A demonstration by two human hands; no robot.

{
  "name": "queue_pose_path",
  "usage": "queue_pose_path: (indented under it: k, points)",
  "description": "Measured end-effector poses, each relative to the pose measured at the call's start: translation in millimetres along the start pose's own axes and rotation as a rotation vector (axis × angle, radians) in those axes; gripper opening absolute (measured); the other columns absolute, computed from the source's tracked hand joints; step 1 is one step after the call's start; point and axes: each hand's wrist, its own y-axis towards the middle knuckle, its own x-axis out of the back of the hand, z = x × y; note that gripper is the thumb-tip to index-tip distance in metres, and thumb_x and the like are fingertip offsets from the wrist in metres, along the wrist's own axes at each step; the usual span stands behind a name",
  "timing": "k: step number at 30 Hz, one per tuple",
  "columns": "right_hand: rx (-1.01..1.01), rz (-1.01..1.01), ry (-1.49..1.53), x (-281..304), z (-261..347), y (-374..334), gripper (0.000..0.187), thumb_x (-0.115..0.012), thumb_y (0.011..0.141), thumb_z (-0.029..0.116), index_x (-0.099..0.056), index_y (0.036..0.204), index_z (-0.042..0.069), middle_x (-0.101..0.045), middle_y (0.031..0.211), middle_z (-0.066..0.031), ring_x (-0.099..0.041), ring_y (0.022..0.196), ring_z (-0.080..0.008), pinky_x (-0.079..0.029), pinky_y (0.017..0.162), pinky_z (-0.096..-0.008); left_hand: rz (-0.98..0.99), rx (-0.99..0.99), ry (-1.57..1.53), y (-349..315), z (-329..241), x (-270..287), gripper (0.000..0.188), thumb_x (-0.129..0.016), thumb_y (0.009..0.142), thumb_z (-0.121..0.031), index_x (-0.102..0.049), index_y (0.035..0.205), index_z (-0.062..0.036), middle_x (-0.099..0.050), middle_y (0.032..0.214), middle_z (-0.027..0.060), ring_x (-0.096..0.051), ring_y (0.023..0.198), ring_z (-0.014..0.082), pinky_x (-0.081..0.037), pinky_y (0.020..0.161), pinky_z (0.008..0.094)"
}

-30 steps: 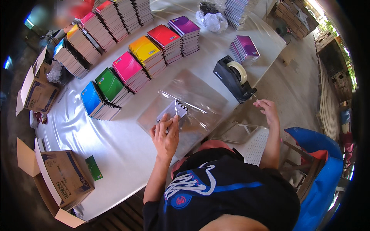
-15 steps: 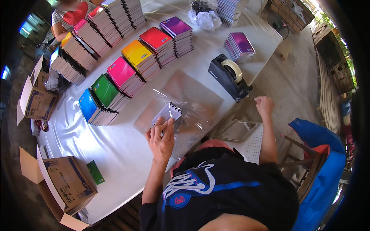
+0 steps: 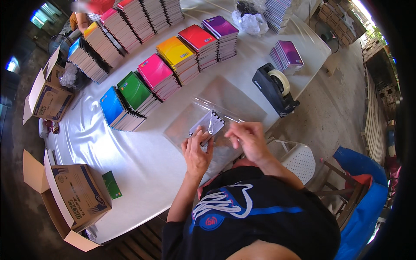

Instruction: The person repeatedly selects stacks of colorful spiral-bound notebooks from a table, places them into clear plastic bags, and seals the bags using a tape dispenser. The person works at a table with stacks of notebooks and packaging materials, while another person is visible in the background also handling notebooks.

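A small stack of spiral notebooks (image 3: 211, 123), its black binding coil showing, lies inside a clear plastic wrapper (image 3: 223, 113) on the table. My left hand (image 3: 197, 151) holds the stack's near edge, fingers on top and thumb at the side. Just right of it, over the wrapper's right part, my right hand (image 3: 250, 141) is closed with fingers curled in. Whatever may be between those fingertips is too small to make out. A black tape dispenser (image 3: 274, 93) with a pale roll stands beyond my right hand.
Stacks of notebooks in blue, green (image 3: 138, 92), pink, yellow, red and purple stand in rows across the table (image 3: 143, 173). Open cardboard boxes (image 3: 82, 197) sit at the left. A white perforated chair (image 3: 301, 161) is at the right. Another person (image 3: 82, 19) is at the far left.
My right hand has come in leftward from beside the tape dispenser to the wrapped notebooks. My left hand stays on the stack. The whole view has shifted slightly.
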Motion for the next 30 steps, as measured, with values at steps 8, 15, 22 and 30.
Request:
queue_pose_path:
  k: [8,15,22,30]
  points:
    - [-0.257,-0.074,-0.117,-26,-50,6,0.037,-0.063,0.088,0.031,-0.068,0.071,-0.001,-0.054,0.050,-0.0016,-0.045,0.041,-0.0056,-0.031,0.038,-0.0200,0.004,0.007,-0.067,-1,4,1,0.047,-0.075,0.067,-0.004,-0.053,0.109,-0.0016,-0.063,0.110,0.0126,-0.063,0.093,0.0235,-0.041,0.082,0.0347]
    - [-0.235,-0.081,-0.260,-17,-63,3,0.039,-0.064,0.087,0.034,-0.068,0.067,0.001,-0.052,0.046,-0.0017,-0.046,0.038,-0.0064,-0.033,0.037,-0.0221,0.172,-0.036,0.282,4,-7,13,0.060,-0.076,0.066,-0.015,-0.057,0.123,-0.0149,-0.055,0.117,0.0108,-0.056,0.109,0.0231,-0.039,0.084,0.0398]
    - [-0.081,0.023,-0.818,33,-122,19,0.034,-0.071,0.080,0.032,-0.068,0.063,0.003,-0.055,0.048,-0.0073,-0.052,0.042,-0.0144,-0.040,0.043,-0.0294,0.521,0.144,0.180,47,-26,41,0.073,-0.079,0.060,-0.030,-0.052,0.127,-0.0179,-0.052,0.119,0.0102,-0.053,0.107,0.0269,-0.035,0.092,0.0449]
    - [-0.489,0.278,-0.060,90,-98,44,0.050,-0.077,0.071,0.023,-0.058,0.115,0.008,-0.060,0.117,-0.0078,-0.059,0.097,-0.0180,-0.048,0.081,-0.0349,0.268,0.533,-0.545,61,12,23,0.087,-0.081,0.066,-0.023,-0.033,0.138,-0.0106,-0.054,0.115,0.0106,-0.062,0.096,0.0263,-0.048,0.089,0.0399]
